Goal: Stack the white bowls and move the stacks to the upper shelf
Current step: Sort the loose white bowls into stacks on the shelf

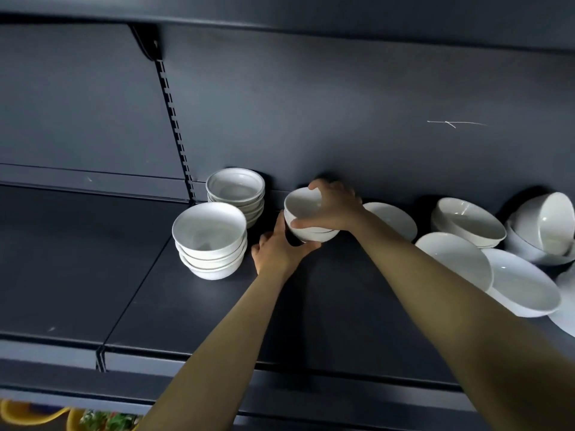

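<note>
A small stack of white bowls (pixel 303 209) sits near the back of the dark shelf (pixel 326 306). My right hand (pixel 334 205) grips it from the right, fingers over the rim and thumb on the front wall. My left hand (pixel 278 248) cups the stack's lower left side. To the left stand two more stacks: a front stack of white bowls (pixel 210 241) and a rear stack of ribbed white bowls (pixel 236 191). How many bowls I hold is hard to tell.
Loose white dishes lie at the right: a shallow bowl (pixel 393 219) behind my right wrist, a deeper bowl (pixel 468 222), two wide bowls (pixel 455 259) (pixel 525 283), and a bowl tipped on its side (pixel 547 222). Another shelf (pixel 311 23) runs overhead. A slotted upright (pixel 172 119) divides the back panel.
</note>
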Demonstrator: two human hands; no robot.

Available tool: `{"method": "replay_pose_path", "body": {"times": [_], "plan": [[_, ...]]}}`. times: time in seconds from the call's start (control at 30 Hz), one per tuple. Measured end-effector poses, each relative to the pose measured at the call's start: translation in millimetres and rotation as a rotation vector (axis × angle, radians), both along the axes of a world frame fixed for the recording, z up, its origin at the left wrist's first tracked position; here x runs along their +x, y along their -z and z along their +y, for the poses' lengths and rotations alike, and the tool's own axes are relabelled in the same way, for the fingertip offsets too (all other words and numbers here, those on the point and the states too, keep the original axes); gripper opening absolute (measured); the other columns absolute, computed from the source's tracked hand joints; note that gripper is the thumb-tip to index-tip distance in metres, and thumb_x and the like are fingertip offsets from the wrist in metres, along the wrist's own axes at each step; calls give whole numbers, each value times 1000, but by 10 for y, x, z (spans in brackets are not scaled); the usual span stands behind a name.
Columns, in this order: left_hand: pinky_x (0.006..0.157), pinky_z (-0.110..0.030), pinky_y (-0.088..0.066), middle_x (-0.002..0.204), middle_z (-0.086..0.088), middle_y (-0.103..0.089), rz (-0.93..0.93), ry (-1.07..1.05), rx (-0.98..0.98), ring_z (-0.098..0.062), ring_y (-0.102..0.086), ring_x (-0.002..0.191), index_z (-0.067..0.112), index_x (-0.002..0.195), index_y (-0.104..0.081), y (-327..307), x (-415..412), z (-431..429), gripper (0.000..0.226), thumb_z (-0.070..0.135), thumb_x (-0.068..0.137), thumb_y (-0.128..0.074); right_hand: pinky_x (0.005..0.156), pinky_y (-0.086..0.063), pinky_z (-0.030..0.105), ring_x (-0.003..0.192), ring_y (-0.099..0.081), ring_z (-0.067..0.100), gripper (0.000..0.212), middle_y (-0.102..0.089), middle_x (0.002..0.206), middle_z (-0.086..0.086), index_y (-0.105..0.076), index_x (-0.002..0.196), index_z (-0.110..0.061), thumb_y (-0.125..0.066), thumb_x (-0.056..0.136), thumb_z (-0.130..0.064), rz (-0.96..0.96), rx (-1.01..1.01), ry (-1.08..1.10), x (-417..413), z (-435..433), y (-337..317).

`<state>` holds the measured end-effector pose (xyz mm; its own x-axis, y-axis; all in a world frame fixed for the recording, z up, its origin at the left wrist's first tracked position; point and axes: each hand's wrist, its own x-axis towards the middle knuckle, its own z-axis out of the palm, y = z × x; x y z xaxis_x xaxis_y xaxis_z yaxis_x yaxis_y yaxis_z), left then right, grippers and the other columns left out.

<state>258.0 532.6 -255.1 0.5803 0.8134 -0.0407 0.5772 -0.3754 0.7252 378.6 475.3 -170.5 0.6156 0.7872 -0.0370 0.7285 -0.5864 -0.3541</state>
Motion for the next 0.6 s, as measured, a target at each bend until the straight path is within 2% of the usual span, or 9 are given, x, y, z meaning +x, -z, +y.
{"method": "replay_pose_path", "body": {"times": [0.13, 0.3, 0.4, 0.5, 0.6], "plan": [[112, -40, -18, 140, -6, -51, -30, 40, 10, -25, -34, 137, 42, 152, -6, 42, 12, 66, 102, 66, 73, -65, 105, -36, 43, 133, -33, 34, 98, -28, 142, 7, -32, 142, -35, -80, 61, -62, 54, 18, 2, -20, 24, 44], [111, -41, -18, 144, -7, -47, -48, 68, 9, -26, -34, 138, 42, 153, -5, 59, 24, 165, 102, 65, 74, -66, 114, -30, 43, 143, -26, 27, 114, -23, 155, 4, -23, 151, -32, -77, 58, -71, 109, 1, -54, 86, -38, -58], [111, -42, -19, 144, -9, -46, -46, 60, 10, -27, -33, 137, 45, 151, -4, 70, 47, 188, 102, 67, 73, -65, 116, -25, 37, 145, -25, 22, 103, -24, 159, 1, -26, 152, -25, -79, 70, -56, 99, 14, -42, 330, -279, -280], [108, -42, -21, 143, -6, -47, -33, 40, 15, -25, -33, 136, 44, 151, -6, 42, 86, 169, 101, 66, 72, -66, 115, -28, 39, 144, -28, 25, 99, -26, 159, 1, -25, 152, -23, -74, 75, -59, -18, -139, 73, 631, -636, -398], [106, -43, -22, 144, 1, -47, -31, 32, 56, -25, -34, 135, 42, 151, -8, 33, 102, 162, 101, 66, 72, -66, 115, -29, 39, 145, -27, 26, 111, -23, 161, 1, -19, 155, -23, -70, 68, -71, -26, -302, 155, 796, -844, -320]]}}
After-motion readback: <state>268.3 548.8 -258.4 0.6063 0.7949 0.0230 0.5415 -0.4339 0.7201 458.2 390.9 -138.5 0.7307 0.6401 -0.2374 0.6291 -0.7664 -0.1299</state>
